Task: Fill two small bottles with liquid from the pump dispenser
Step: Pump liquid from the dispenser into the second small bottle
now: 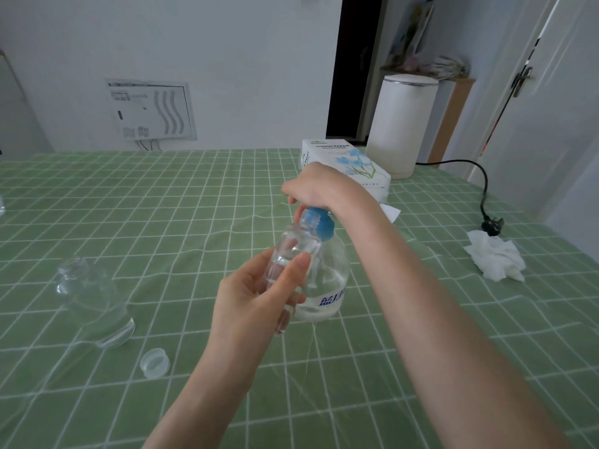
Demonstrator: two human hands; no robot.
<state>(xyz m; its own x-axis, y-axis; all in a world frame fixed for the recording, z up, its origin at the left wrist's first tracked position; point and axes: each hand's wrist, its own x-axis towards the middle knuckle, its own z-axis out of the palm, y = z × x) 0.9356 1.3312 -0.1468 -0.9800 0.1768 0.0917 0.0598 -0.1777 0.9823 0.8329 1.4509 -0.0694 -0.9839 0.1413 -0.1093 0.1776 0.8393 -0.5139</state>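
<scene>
**Filling in progress: small bottle held to pump outlet**

1. Table (162, 222): covered in a green checked cloth and carries all items. Both forearms reach out over it.

2. Pump dispenser (327, 280): stands upright on the table directly under the right hand (317, 189), which sits on the blue pump head with its fingers curled down over the front. Judged purpose: pressing the pump while steadying the dispenser. The liquid level appears low.

3. Second bottle (94, 303): stands upright and uncapped, well to the left of the left hand (259, 306) and touched by neither hand. Judged to be parked clear of the work. Its fill level cannot be told.

4. Small bottle (291, 251): lifted off the table, gripped round the body between the left thumb and fingers, just in front of the dispenser.
   - Long axis is tilted, base toward the left palm.
   - Open mouth points up and away, ending just beneath the right hand at the blue pump head.
   - Judged reason for the tilt: it presents the mouth to the spout so the liquid lands inside.
   - Contents cannot be told through the clear wall.

5. Cap (155, 362): lies open side up, left of the left forearm and near the second bottle.
</scene>
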